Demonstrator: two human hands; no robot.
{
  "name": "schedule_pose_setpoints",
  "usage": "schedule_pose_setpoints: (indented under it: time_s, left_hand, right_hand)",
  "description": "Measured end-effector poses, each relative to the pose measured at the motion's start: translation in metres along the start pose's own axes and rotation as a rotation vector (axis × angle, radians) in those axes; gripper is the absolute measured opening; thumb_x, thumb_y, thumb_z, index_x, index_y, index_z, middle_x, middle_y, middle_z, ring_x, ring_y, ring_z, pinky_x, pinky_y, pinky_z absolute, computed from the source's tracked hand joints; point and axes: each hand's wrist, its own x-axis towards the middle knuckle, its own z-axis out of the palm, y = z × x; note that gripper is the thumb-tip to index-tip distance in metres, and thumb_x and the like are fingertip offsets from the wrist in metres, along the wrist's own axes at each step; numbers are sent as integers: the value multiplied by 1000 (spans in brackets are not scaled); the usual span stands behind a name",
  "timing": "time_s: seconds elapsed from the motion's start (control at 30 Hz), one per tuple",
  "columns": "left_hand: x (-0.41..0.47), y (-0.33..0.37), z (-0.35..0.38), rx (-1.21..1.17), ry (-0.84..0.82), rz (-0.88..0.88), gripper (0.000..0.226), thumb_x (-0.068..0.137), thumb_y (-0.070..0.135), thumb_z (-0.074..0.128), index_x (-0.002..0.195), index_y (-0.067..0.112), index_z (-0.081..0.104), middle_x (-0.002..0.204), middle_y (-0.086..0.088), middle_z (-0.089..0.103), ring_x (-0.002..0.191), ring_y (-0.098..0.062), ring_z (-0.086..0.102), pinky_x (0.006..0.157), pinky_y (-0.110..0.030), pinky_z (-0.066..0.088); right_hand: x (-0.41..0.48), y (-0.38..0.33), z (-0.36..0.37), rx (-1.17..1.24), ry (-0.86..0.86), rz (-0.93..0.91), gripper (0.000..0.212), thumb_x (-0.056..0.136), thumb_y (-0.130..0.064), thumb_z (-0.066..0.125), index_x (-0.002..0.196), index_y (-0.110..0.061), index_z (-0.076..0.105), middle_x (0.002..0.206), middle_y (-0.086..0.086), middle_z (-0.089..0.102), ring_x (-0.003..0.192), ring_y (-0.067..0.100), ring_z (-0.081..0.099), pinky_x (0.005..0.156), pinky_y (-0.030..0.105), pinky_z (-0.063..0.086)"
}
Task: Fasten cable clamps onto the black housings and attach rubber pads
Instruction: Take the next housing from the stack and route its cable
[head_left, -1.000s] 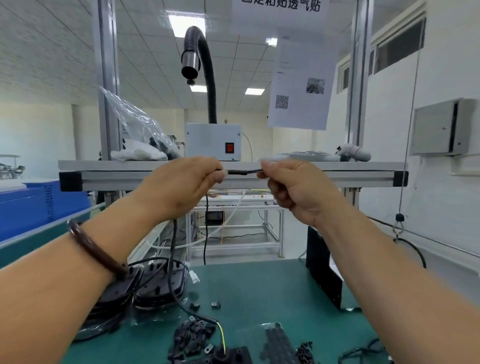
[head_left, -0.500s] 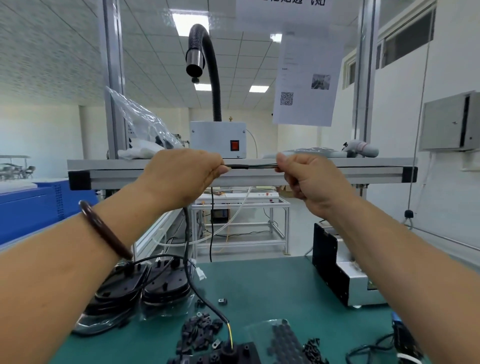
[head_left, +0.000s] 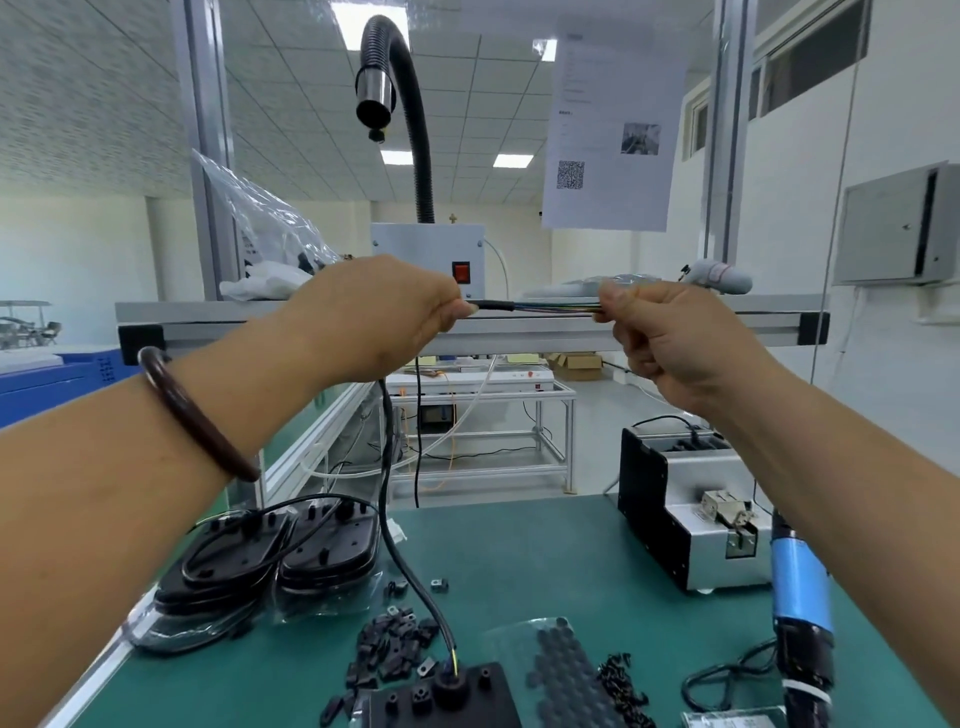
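Both hands were up over the bench, with the cable end stretched between them.

The left hand (head_left: 384, 317) pinched the black cable (head_left: 387, 467) by its sheath, and the right hand (head_left: 670, 343) pinched the tips of the coloured wires (head_left: 556, 306) fanning out of it, fingers curled tight. From the left hand the cable dropped down to a black housing (head_left: 467, 696) lying at the near edge of the green table (head_left: 545, 551). Loose cable clamps (head_left: 389, 644) sat scattered just left of that housing, with the sheet of rubber pads (head_left: 566, 670) just to its right. More bagged housings (head_left: 270, 561) were stacked far left, and a blue screwdriver (head_left: 800, 582) stood at the right.
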Motion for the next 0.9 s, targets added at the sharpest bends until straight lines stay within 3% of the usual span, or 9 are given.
schedule_pose_setpoints:
  time_s: [0.17,0.3,0.4,0.47,0.53,0.63,0.77,0.9]
  left_hand:
    - [0,8,5,-70,-55,-9,49,86,61,14,83,30,51,68,10,53,68,-16,55,68,-35,50]
    - [-9,-3,10,-149,68,-88,45,89,58,24,85,27,56,65,10,53,62,-9,51,59,-27,39]
    - [-34,-13,25,-483,212,-248,23,93,46,45,82,30,58,60,12,52,54,-2,47,51,-23,33]
    - [-52,-9,36,-796,269,-423,20,88,48,51,82,32,62,60,12,54,56,-4,52,54,-21,44]
    - [-66,4,46,-1168,221,-553,26,81,51,52,83,31,67,56,12,48,57,-6,52,62,-21,53]
    - [-79,32,57,-1546,125,-679,29,83,46,51,83,22,69,57,8,39,48,-4,39,47,-20,48]
    - [-82,68,58,-1641,-39,-643,26,82,41,54,84,19,68,56,11,40,47,-3,32,40,-15,31]
    - [-60,67,39,-1581,73,-628,26,92,32,53,76,23,71,55,7,37,44,-5,29,38,-13,27]
  right_hand:
    - [-3,1,-2,4,4,23,28,93,-25,61,74,-5,62,45,-3,39,37,5,29,36,14,26]
    - [0,-5,-8,90,56,31,28,94,-26,60,72,-9,60,49,-1,39,41,8,26,37,17,24]
    - [3,-12,-22,222,82,24,28,93,-30,60,74,-10,58,48,-4,41,42,7,26,38,17,24]
    - [4,-7,-30,358,155,70,28,95,-32,58,76,-12,55,47,-7,40,41,4,27,39,14,24]
    - [5,2,-38,488,243,103,26,96,-32,57,79,-13,52,48,-9,39,39,2,27,38,13,23]
    - [6,13,-50,535,369,92,16,95,-30,59,87,-16,57,57,-10,40,42,3,25,41,13,21]
    - [12,12,-69,612,479,41,24,97,-33,55,79,-17,51,49,-10,39,41,2,28,43,13,23]
    - [26,1,-71,634,503,5,26,99,-29,54,76,-19,47,45,-10,41,41,2,31,45,12,24]
